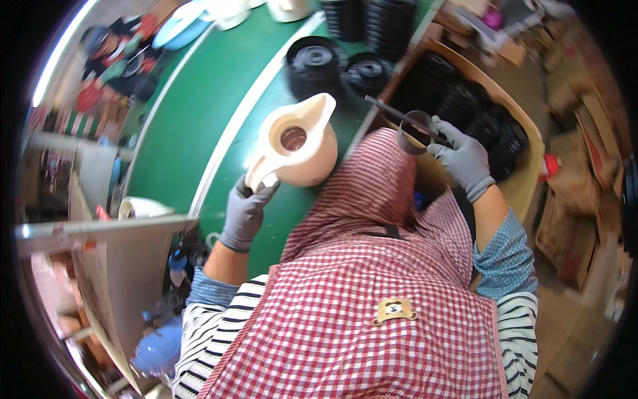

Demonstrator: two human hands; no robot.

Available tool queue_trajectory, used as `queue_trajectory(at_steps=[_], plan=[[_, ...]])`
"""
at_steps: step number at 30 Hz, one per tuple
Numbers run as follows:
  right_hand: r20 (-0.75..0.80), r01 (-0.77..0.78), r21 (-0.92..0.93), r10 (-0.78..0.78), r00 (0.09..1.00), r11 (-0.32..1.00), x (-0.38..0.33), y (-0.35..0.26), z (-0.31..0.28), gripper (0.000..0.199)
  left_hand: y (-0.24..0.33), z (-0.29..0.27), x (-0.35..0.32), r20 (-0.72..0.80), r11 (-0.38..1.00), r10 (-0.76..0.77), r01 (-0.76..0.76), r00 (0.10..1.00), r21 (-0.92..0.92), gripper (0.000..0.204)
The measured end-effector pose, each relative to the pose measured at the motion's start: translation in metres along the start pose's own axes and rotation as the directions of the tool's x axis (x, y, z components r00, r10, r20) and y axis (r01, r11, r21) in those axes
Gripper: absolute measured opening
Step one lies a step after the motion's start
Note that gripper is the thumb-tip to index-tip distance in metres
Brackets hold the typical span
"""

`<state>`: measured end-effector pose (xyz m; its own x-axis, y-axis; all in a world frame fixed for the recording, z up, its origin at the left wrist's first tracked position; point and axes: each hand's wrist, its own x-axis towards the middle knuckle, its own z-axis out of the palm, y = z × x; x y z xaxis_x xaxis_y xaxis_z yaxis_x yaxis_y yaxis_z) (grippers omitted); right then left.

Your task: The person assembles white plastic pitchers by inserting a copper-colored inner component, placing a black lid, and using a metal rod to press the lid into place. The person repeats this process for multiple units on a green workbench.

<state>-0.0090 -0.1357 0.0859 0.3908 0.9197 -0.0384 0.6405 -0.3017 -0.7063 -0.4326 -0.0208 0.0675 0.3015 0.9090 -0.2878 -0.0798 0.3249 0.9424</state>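
Directions taken from the middle of the view, 12 at its far edge. Containers: a cream jug is at 11 o'clock, over the green bench, tilted so its mouth faces the viewer, spout toward 1 and handle toward 7; whether its base touches the bench cannot be told. Inside shows a ringed, reddish-brown round surface, insert or bottom unclear. Left hand, grey-gloved, at 9: grip closed on the jug's handle. Right hand, also gloved, between 2 and 3: fingers bent in a pinch at a small dark cup and a narrow dark stick, which crosses the cup's mouth toward 10; cup contents not readable. A tan bin at 2, beyond the right hand, holds many black round parts, overlapping, not countable. Counts: one jug in hand, one cup, one stick, one tan bin; four stacks of black round pieces on the bench just past 12, pieces per stack unclear; at least two pale vessels at the far edge, 11 to 12, cut by the border; one blue basin between 10 and 11; one pale rounded object at 9, partly hidden.
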Motion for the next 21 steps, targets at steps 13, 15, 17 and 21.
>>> queue_trajectory(at_steps=[13, 15, 17, 21], plan=[[0.358, 0.063, -0.274, 0.041, 0.933, 0.960, 0.105, -0.077, 0.177, 0.064, -0.052, -0.050, -0.008, -0.180, 0.970, 0.025, -0.067, 0.983, -0.233, 0.053], [0.376, 0.222, -0.364, -0.075, 0.924, 0.904, 0.107, -0.073, 0.174, 0.064, -0.048, -0.054, -0.011, -0.216, 0.988, -0.020, -0.014, 0.976, -0.154, 0.060], [0.395, 0.363, -0.432, -0.189, 0.899, 0.826, 0.108, -0.066, 0.168, 0.060, -0.044, -0.056, -0.013, -0.236, 0.999, 0.052, -0.048, 0.970, 0.019, 0.072], [0.232, 0.362, -0.019, -0.348, 0.908, 0.932, 0.101, -0.049, 0.145, 0.048, -0.024, -0.057, -0.013, -0.128, 0.973, 0.115, -0.086, 0.985, 0.213, 0.048]])
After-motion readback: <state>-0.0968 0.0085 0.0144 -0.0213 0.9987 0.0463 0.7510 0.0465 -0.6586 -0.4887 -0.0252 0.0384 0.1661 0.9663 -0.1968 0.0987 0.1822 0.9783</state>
